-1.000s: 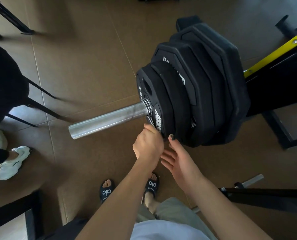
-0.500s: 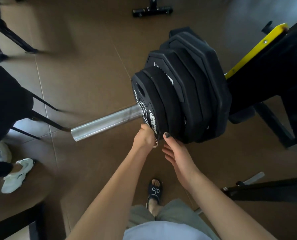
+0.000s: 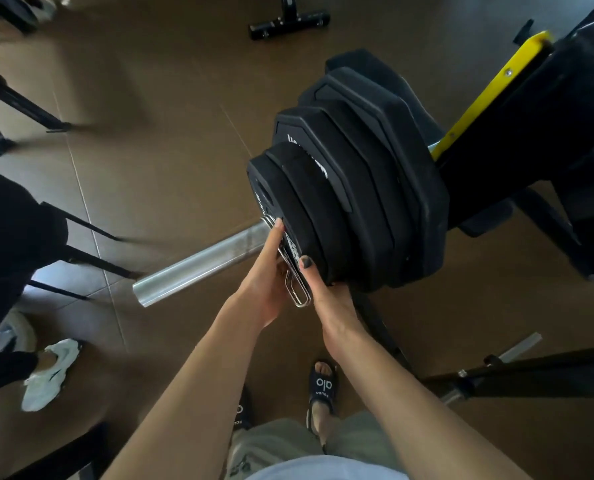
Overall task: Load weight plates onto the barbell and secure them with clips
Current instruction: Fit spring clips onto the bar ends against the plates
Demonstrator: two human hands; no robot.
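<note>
Several black weight plates (image 3: pixel 351 188) sit stacked on the steel barbell sleeve (image 3: pixel 198 265), which juts toward the lower left. A metal spring clip (image 3: pixel 293 278) rests on the sleeve, flat against the outermost small plate. My left hand (image 3: pixel 266 285) holds the clip from the sleeve side, fingers stretched up along the plate face. My right hand (image 3: pixel 323 289) grips the small plate's lower edge, thumb on its rim beside the clip's handles.
A yellow-and-black rack (image 3: pixel 530 109) holds the bar at the right. A bystander's white shoe (image 3: pixel 49 372) and dark chair legs (image 3: pixel 81 254) stand at the left. Another bar end (image 3: pixel 517 348) lies low at the right. My sandalled foot (image 3: pixel 321 389) is below the plates.
My left hand has risen from below the sleeve and spread along the plate face, and the clip's handles now show between my hands. My right hand has closed onto the plate's edge.
</note>
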